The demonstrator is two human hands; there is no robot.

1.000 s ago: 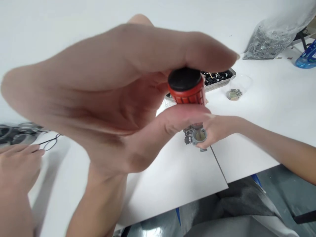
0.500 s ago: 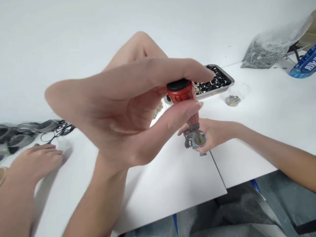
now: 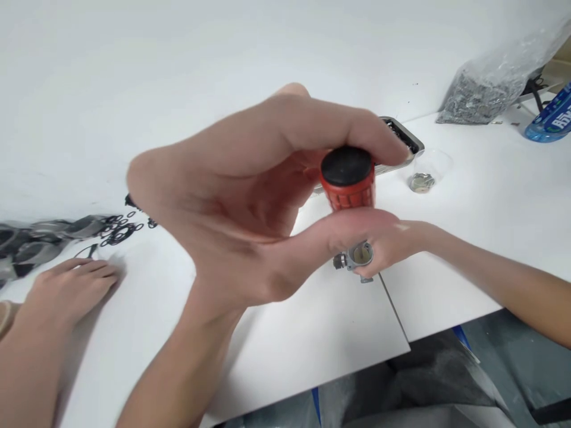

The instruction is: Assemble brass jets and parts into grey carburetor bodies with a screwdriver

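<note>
My left hand is large in the foreground, its thumb and fingers wrapped round the red handle of a screwdriver with a black end cap. The handle stands nearly upright, and its shaft and tip are hidden behind my thumb. Beneath it, my right hand reaches in from the right and grips a small grey metal housing with a round opening and a dark knob at its side. My left hand covers the fingertips on the housing's far side.
A co-worker's hand rests on the white table at left, beside black rings. Partly hidden, a metal tray of small parts stands behind. A clear cup, a plastic bag of metal parts and a blue bottle are at right.
My left hand has shifted right, and the screwdriver has come more upright, its cap moving right. The shaft, seen earlier at the housing's opening, is now hidden. My right hand has stayed put.
</note>
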